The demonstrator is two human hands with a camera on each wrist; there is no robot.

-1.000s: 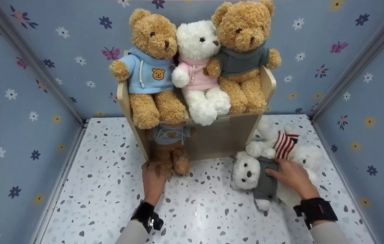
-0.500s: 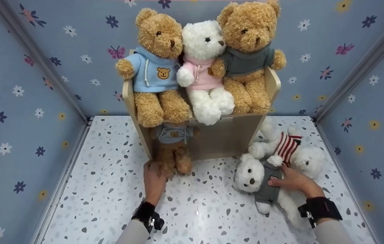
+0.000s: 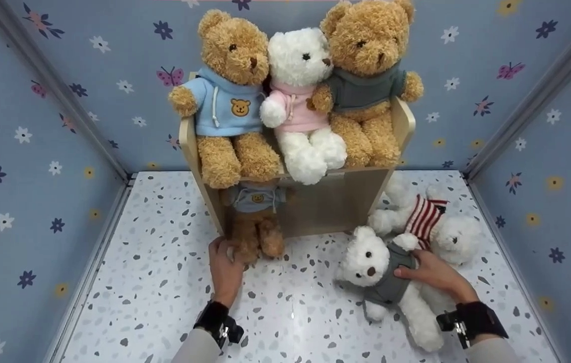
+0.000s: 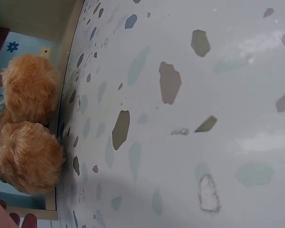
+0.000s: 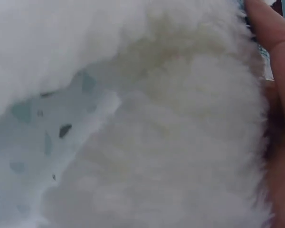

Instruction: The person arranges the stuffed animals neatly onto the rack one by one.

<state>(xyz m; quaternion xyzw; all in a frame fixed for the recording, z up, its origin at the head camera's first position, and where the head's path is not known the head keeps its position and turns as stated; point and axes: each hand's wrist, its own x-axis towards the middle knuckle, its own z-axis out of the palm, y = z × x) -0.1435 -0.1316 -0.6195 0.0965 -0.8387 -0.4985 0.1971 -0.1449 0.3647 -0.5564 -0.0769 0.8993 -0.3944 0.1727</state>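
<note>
— While the white bear in grey (image 3: pixel 383 272) lies lower right of the frame, who has it?
— Right hand (image 3: pixel 429 275) clasps its torso; plush, light, best held there. Left hand (image 3: pixel 226 267) seemingly pinches the brown bear's foot (image 3: pixel 246 250), though partly hidden.

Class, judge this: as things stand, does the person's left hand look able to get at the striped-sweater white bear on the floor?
Probably not without letting go: the left hand holds the brown bear's foot, and the striped-sweater bear lies beyond the grey-shirted white bear.
</note>
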